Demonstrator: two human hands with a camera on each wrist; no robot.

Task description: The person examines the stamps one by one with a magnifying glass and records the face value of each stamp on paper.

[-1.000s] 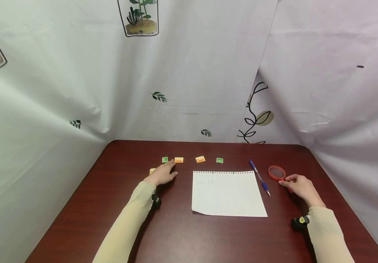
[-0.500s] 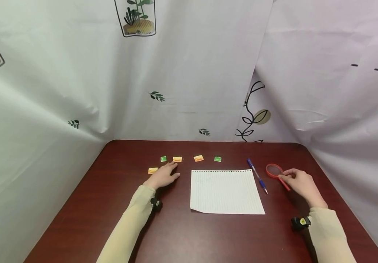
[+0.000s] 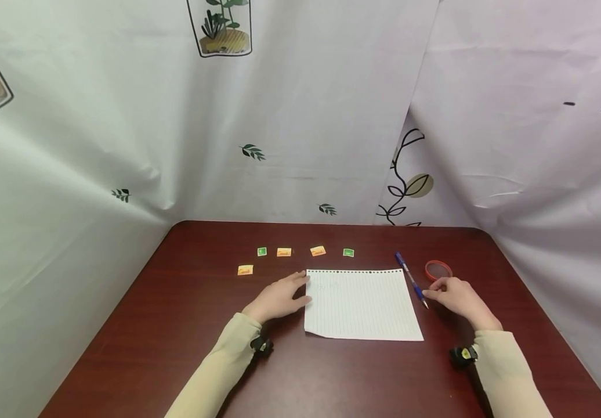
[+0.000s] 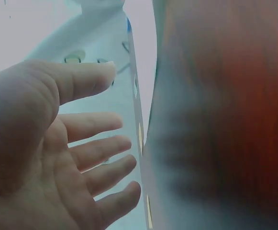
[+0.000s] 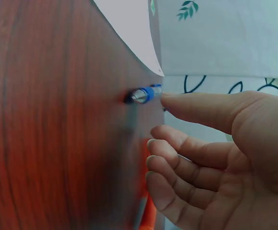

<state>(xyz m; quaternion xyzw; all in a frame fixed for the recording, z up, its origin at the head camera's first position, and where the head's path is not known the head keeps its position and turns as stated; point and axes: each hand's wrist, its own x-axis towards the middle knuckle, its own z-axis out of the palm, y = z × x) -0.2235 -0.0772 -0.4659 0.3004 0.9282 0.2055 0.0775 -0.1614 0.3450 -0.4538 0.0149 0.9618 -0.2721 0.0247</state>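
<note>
A lined sheet of paper (image 3: pixel 360 307) with a punched top edge lies mid-table, faint marks near its upper left. My left hand (image 3: pixel 278 297) is at its left edge, fingertips overlapping the margin; the left wrist view shows that hand's fingers (image 4: pixel 100 120) extended and spread, holding nothing. Right of the sheet lies a blue pen (image 3: pixel 411 278), tip toward me. My right hand (image 3: pixel 459 299) hovers beside it, the thumb (image 5: pixel 201 108) right at the pen's barrel and the other fingers loosely bent. Behind that hand is a red magnifying glass (image 3: pixel 438 269), its handle hidden in the head view.
Small stamp-like pieces lie toward the back: a green one (image 3: pixel 261 251) and an orange one (image 3: pixel 283 252) at left, another orange (image 3: pixel 318 251) and green (image 3: pixel 348 252) further right. One more orange piece (image 3: pixel 245 270) sits nearer. A printed white cloth (image 3: pixel 300 180) encloses the table.
My left hand has moved right and nearer, from the stamp-like pieces to the paper's left edge. My right hand has let go of the magnifying glass and moved left to the pen.
</note>
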